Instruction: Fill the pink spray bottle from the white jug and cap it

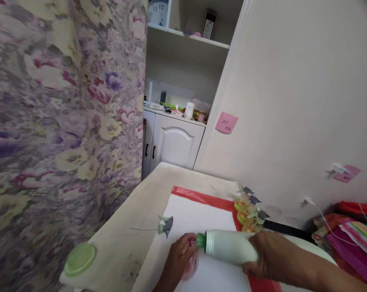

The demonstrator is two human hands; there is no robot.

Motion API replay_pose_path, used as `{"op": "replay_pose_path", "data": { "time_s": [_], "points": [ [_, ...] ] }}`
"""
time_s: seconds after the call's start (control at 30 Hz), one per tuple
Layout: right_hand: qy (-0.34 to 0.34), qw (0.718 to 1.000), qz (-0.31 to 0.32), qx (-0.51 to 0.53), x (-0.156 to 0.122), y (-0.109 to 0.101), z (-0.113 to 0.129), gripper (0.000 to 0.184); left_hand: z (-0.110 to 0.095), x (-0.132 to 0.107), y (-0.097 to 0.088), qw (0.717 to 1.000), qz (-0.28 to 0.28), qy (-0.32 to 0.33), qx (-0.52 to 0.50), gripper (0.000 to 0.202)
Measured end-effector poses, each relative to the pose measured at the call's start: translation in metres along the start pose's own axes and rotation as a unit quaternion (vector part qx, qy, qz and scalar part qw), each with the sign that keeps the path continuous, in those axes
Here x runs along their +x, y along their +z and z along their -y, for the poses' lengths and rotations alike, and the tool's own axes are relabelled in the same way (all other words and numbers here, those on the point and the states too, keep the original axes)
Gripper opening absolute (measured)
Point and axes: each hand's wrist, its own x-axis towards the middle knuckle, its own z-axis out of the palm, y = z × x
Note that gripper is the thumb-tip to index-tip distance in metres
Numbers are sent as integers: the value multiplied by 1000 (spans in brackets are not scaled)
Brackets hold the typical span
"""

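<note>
My right hand [270, 253] is wrapped around a white plastic bottle [230, 246] lying on its side, its green neck [201, 241] pointing left. My left hand [181, 256] is curled around a small clear pinkish container [190, 263] held right at that green neck. Both hands hover over a white cloth [195, 217] laid on a red sheet [201, 198]. A grey-green spray trigger head [166, 225] with its tube lies loose on the cloth's left edge.
Several yellow spray bottles [247, 209] stand by the wall behind the white bottle. A green lid [80, 259] lies at the table's near left corner. A floral curtain [55, 121] hangs left; a white cabinet [171, 140] stands beyond. Colourful fabric [354, 235] is at right.
</note>
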Motion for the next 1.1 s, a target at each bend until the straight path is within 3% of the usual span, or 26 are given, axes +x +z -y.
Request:
{"op": "replay_pose_path", "data": {
  "time_s": [0.73, 1.1],
  "points": [
    [14, 1000, 6, -11, -1, -6, 9, 32, -4, 0, -1, 1000, -8, -3, -6, 20],
    [-5, 1000, -2, -10, 1, -1, 0, 29, -12, 0, 0, 1000, -7, -7, -6, 19]
  ]
}}
